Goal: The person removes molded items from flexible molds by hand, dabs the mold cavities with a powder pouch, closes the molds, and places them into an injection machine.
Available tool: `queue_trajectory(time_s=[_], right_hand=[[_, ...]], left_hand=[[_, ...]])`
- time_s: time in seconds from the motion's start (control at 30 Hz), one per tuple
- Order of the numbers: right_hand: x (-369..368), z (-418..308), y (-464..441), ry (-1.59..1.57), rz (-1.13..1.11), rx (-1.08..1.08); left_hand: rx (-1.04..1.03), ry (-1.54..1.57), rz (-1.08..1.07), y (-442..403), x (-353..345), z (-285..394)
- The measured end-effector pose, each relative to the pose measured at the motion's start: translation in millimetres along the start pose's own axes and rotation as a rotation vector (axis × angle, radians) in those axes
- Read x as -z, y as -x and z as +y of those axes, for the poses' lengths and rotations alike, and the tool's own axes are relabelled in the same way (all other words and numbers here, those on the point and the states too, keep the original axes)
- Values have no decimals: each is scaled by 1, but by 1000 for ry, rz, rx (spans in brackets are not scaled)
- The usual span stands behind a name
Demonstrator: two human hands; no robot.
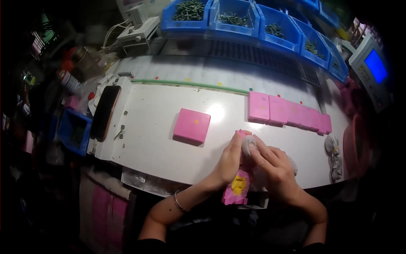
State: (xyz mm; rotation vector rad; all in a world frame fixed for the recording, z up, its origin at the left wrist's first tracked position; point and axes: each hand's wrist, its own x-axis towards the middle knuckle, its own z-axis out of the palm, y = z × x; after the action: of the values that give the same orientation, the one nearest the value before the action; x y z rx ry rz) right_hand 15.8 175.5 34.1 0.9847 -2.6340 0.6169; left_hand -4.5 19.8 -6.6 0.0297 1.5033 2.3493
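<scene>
Both my hands are close together at the front edge of the white table. My left hand (pixel 229 163) has its fingers closed round a small pink piece (pixel 240 133). My right hand (pixel 274 167) presses a grey pouch or cloth (pixel 249 146) against it, thumb and fingers bent. Below the hands, a pink block with a yellow patch (pixel 239 185) shows at the table edge; its upper part is hidden by my hands. A square pink block (pixel 191 125) lies flat to the left of my hands. Further right, several pink blocks (pixel 279 111) stand in a row.
Blue bins (pixel 279 31) with green pieces line the back. A phone (pixel 105 113) lies on the left ledge. A tied grey bundle (pixel 334 156) and a pink bowl (pixel 356 146) are at the right, below a device with a blue screen (pixel 375 66).
</scene>
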Motion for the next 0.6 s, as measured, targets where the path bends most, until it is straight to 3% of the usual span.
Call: queue_trajectory(time_s=[0.07,0.13,0.2,0.3,0.4,0.47,0.6], right_hand=[[6,-2,0,-78,17,-67],[2,-1,0,-159,34,-119],[-9,3,5,56,64,38],[-7,5,4,18,16,25],[2,3,2,-141,16,-136],[2,9,6,-96,-21,-108],[-6,13,13,-67,-70,-72]], left_hand=[[153,78,-133,5,5,6],[116,52,-103,3,4,6],[76,26,-72,0,1,3],[21,65,-3,-4,1,-1],[128,107,-90,1,6,4],[215,214,-29,1,6,9],[91,78,-59,-3,7,-1]])
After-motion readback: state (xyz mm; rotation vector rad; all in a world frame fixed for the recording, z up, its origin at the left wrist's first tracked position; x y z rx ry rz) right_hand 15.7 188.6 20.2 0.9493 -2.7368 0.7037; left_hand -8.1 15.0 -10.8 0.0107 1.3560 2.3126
